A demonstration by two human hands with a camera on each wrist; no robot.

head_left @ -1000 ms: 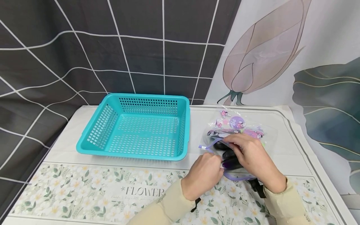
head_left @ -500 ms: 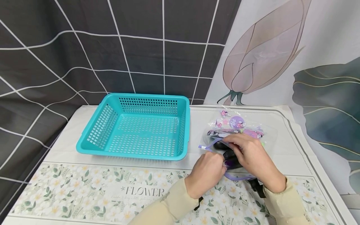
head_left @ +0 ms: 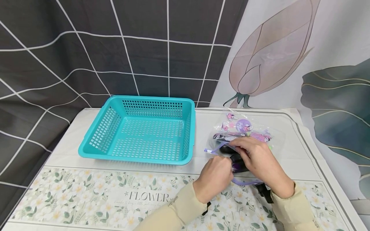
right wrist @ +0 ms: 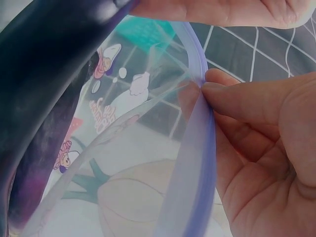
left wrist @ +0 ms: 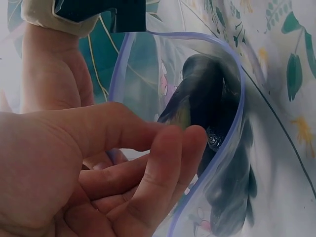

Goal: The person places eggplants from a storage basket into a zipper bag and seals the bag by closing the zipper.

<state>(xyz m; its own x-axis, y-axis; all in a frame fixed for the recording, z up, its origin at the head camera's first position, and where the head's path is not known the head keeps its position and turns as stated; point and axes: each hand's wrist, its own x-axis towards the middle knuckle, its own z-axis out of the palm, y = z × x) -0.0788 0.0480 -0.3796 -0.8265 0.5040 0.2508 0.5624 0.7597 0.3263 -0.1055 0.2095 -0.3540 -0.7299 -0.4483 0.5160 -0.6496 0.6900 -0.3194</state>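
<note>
A clear zip bag (head_left: 244, 123) with pink and purple prints lies at the table's right, its purple-edged mouth facing the person. Several dark, glossy eggplants (left wrist: 202, 84) are inside it. My left hand (head_left: 213, 177) is at the mouth, thumb and fingertips pinching the pale greenish end of one eggplant (right wrist: 49, 64), whose body reaches into the bag. With thumb and finger my right hand (head_left: 258, 160) pinches the bag's upper edge and holds the mouth apart, as the right wrist view shows up close. The plastic and both hands partly cover the eggplants.
A turquoise perforated basket (head_left: 138, 160) stands left of the bag, nothing in it. The white slider (head_left: 208, 151) sits at the left end of the zip. Beneath lies a floral tablecloth (head_left: 95, 195); a dark gridded curtain (head_left: 147, 57) hangs behind.
My left hand has shifted a little to the right, moving the eggplant further into the bag. The right hand and the basket have stayed in place.
</note>
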